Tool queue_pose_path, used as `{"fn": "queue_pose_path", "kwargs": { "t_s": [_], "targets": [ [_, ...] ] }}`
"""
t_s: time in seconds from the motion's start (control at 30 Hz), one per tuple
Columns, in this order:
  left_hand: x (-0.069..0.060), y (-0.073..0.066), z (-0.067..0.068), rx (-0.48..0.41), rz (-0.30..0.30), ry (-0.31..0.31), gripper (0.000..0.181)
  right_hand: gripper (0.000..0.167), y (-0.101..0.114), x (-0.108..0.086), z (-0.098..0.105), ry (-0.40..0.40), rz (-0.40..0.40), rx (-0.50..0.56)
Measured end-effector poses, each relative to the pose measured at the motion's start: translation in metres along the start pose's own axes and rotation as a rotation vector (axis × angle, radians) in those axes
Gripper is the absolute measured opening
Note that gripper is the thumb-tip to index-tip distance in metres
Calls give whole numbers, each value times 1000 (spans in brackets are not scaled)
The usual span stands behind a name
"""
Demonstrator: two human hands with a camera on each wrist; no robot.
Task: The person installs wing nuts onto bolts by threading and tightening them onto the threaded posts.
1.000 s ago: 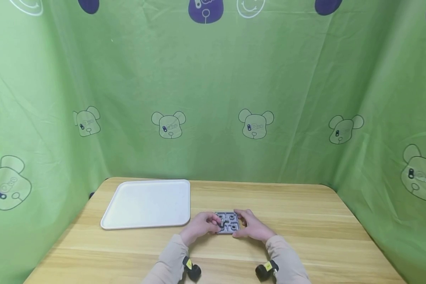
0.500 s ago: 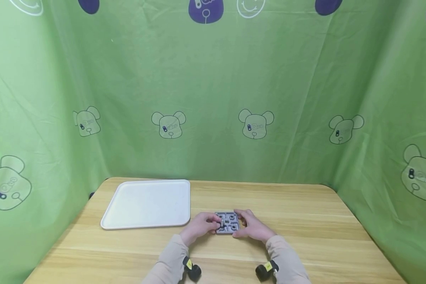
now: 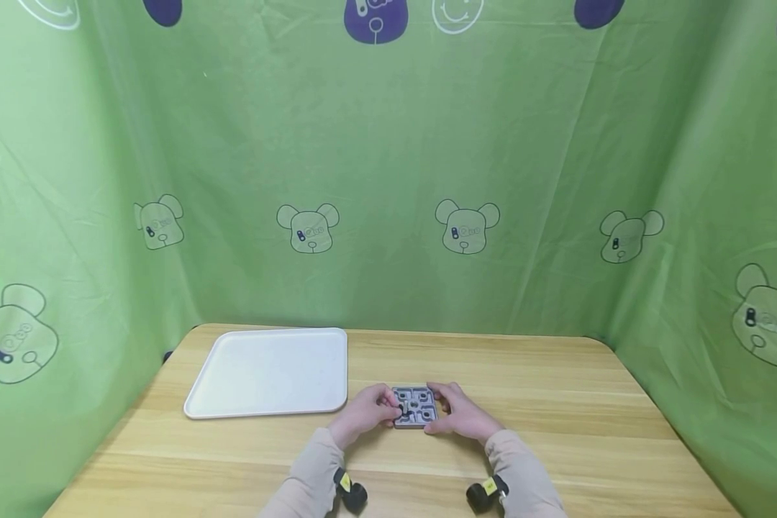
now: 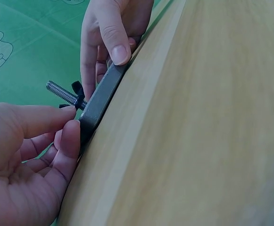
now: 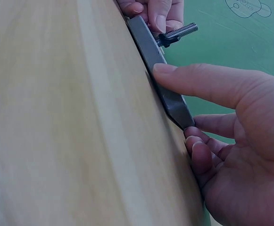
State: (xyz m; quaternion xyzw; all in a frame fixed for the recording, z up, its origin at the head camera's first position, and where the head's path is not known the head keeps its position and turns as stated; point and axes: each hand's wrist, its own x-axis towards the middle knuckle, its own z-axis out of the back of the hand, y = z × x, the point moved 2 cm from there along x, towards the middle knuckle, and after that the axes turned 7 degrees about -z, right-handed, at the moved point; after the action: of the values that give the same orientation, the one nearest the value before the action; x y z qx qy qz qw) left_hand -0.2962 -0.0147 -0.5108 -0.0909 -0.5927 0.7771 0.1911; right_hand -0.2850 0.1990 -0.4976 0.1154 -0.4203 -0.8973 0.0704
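Observation:
A square grey metal plate [image 3: 419,414] with recessed pockets lies flat on the wooden table. From its left part a threaded bolt [image 4: 59,92] stands up, with a black wing nut [image 4: 78,88] low on it near the plate. My left hand [image 3: 362,414] pinches one wing of this nut with bent fingers; the fingertips partly hide it. On the opposite side my right hand [image 3: 462,415] grips the plate's edges, thumb on the near side [image 5: 165,69] and fingers around the far side. The bolt also shows beyond the plate in the right wrist view.
A white tray [image 3: 268,374] rests on the table [image 3: 524,381] to the left of the plate. Green patterned curtains [image 3: 388,288] enclose the table at the back and both sides. Each forearm carries a black wrist camera [image 3: 352,496].
The left fingers shift and regrip around the wing nut, drawn slightly left now so that the bolt and nut show more than half a second ago. The plate and right hand stay in place.

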Motion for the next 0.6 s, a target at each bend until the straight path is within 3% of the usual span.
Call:
{"fn": "queue_pose_path", "kwargs": {
  "t_s": [0.6],
  "targets": [
    [-1, -4, 3, 0, -7, 38, 24, 91, -3, 2, -1, 4, 9, -8]
  ]
}}
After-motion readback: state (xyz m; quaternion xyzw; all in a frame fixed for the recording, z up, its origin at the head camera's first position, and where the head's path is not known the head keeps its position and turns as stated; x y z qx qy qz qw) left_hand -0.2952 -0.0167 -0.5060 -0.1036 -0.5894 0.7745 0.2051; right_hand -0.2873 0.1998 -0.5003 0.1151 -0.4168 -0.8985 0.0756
